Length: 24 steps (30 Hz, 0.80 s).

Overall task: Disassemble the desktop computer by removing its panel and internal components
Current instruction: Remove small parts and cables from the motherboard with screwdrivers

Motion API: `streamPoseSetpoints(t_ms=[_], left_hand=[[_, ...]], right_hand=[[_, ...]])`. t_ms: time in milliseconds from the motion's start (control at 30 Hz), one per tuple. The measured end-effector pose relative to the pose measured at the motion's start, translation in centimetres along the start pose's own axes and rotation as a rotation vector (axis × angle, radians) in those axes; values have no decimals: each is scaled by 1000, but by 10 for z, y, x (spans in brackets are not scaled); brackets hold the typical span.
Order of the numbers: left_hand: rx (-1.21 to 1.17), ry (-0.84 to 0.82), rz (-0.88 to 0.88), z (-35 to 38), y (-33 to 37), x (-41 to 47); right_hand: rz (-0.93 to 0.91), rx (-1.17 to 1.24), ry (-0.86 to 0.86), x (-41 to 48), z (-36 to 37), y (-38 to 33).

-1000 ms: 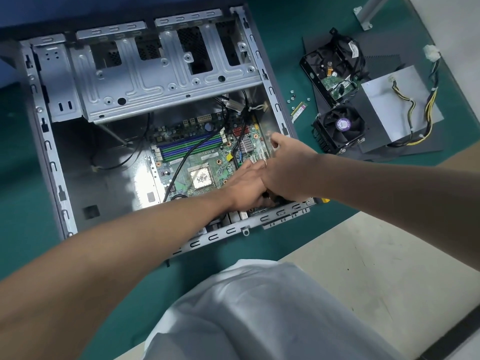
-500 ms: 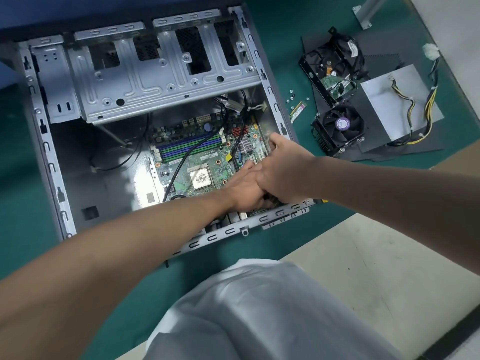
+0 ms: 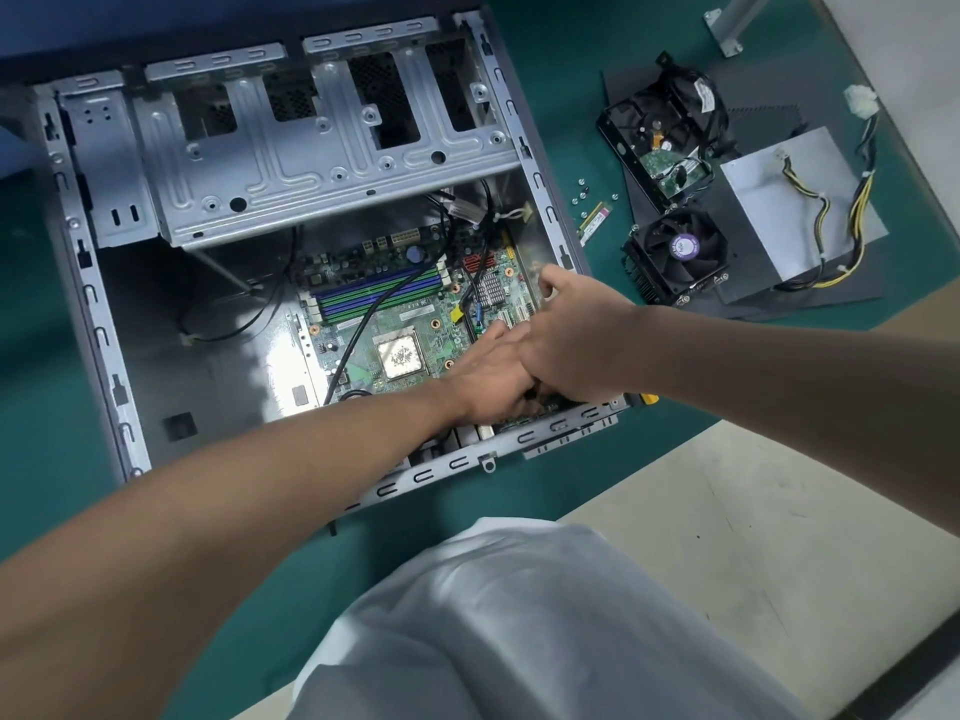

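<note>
— Where is the computer?

— The open case (image 3: 88, 288) lies on its side on the green desk (image 3: 571, 96). The motherboard (image 3: 415, 314) sits flat in its floor, with black cables running across it.

— And your hands?

— Both reach in at the board's near right corner. My left hand (image 3: 485, 379) lies knuckles up with the thumb out. My right hand (image 3: 571, 345) overlaps it, thumb raised toward the case wall. The fingers of both are tucked under and hidden, so I cannot tell what they grip.

— What lies outside?

— Right of the case, on a dark sheet (image 3: 769, 116): a hard drive (image 3: 660, 142), a cooler fan (image 3: 680, 252) and a power supply (image 3: 789, 210). A memory stick (image 3: 595, 223) and some screws (image 3: 582, 192) lie between these and the case.
</note>
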<state>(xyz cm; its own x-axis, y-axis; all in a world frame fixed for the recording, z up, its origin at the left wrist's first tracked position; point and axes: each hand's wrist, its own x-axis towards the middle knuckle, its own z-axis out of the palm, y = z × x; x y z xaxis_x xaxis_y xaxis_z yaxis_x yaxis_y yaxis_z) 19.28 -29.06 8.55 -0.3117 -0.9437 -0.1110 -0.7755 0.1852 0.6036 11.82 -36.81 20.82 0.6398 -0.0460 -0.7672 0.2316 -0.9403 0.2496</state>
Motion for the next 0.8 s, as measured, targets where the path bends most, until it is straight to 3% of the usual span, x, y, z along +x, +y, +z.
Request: streamPoseSetpoints(t_ms=[600, 800], left_hand=[[5, 15, 20, 2, -3, 0], [55, -60, -46, 8, -5, 2]], right_hand=[[5, -32, 32, -4, 2, 1], [15, -5, 52, -2, 2, -2]])
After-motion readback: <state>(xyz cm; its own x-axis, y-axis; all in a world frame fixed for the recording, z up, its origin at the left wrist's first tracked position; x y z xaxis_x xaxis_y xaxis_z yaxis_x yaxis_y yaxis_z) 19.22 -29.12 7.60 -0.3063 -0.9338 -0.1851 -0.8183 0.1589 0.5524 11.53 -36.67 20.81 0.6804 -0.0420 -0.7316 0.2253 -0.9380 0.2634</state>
